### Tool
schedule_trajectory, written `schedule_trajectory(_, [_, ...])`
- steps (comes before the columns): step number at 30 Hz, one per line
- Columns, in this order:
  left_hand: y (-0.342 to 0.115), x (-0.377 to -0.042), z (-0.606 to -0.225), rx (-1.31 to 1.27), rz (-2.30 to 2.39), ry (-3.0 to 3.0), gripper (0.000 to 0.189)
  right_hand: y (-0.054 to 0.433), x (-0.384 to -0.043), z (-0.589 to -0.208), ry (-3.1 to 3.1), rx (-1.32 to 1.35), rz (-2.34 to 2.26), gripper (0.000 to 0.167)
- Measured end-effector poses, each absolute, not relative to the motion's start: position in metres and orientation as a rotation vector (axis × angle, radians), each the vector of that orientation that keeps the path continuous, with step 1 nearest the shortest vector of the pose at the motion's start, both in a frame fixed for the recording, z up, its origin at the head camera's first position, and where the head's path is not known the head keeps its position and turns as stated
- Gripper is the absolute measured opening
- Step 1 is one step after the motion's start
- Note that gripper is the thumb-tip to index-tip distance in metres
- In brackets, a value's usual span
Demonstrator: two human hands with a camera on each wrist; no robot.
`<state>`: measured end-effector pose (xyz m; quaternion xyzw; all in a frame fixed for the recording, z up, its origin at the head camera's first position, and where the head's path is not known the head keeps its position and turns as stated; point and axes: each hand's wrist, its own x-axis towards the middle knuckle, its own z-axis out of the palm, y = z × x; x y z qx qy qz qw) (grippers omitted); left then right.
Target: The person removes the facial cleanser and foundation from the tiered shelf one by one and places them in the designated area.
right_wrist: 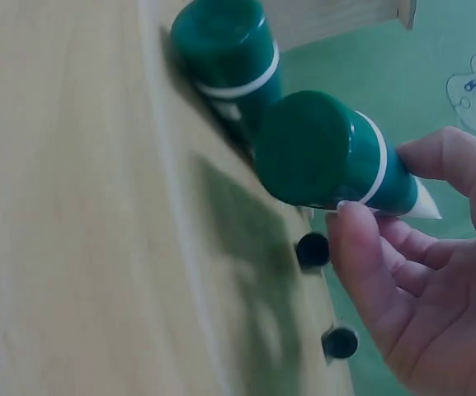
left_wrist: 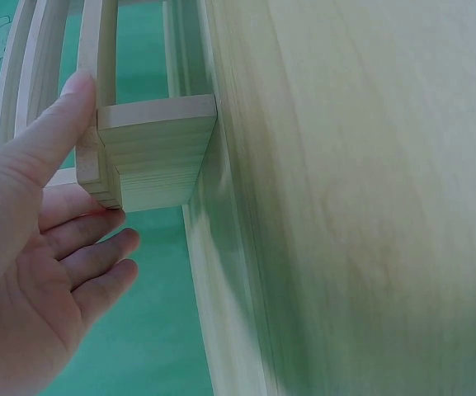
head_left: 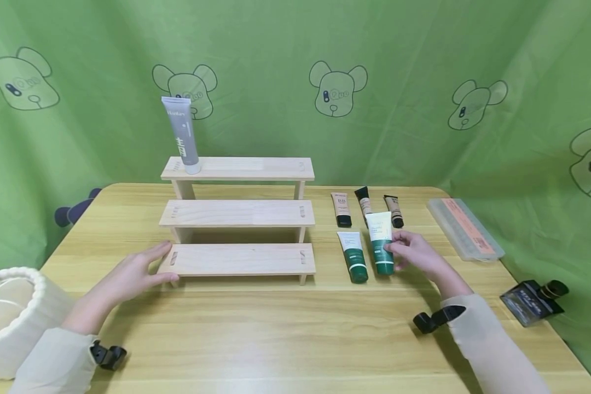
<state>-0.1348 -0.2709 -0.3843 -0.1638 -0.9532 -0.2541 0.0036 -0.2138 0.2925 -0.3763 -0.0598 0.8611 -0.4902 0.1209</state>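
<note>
My right hand (head_left: 413, 251) pinches a white-and-green squeeze tube (head_left: 380, 243) between thumb and fingers. In the right wrist view the tube's green cap (right_wrist: 303, 148) faces the camera, and a shadow on the table shows it raised. A similar tube (head_left: 353, 257) lies just left of it. At the left end of the lowest step of a three-tier wooden display stand (head_left: 241, 260), my left hand (head_left: 138, 271) grips the board; the left wrist view shows the thumb on one face and a finger on the other. A grey tube (head_left: 182, 134) stands upright on the top step.
Behind the green tubes lie three small tubes: a pink one (head_left: 342, 208), a dark-capped one (head_left: 363, 200) and a brownish one (head_left: 394, 209). A flat plastic case (head_left: 465, 229) and a dark bottle (head_left: 529, 301) sit at the right edge. A white fluffy-rimmed basket (head_left: 39, 306) is at left.
</note>
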Motion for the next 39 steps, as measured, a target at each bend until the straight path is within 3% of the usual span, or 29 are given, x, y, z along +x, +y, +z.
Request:
schedule_trajectory(13, [-0.271, -0.133, -0.385, -0.518, -0.789, -2.975, 0.082, 0.303, -0.217, -0.391, 2.409, -0.081, -1.348, 0.040])
schedule_trajectory(21, [-0.270, -0.134, -0.384, -0.525, -0.793, -2.975, 0.082, 0.308, -0.221, -0.394, 2.351, -0.050, -1.341, 0.054])
schedule_trajectory(39, [-0.270, -0.133, -0.384, -0.513, -0.791, -2.982, 0.083, 0.315, -0.222, -0.388, 2.304, -0.060, -1.327, 0.047])
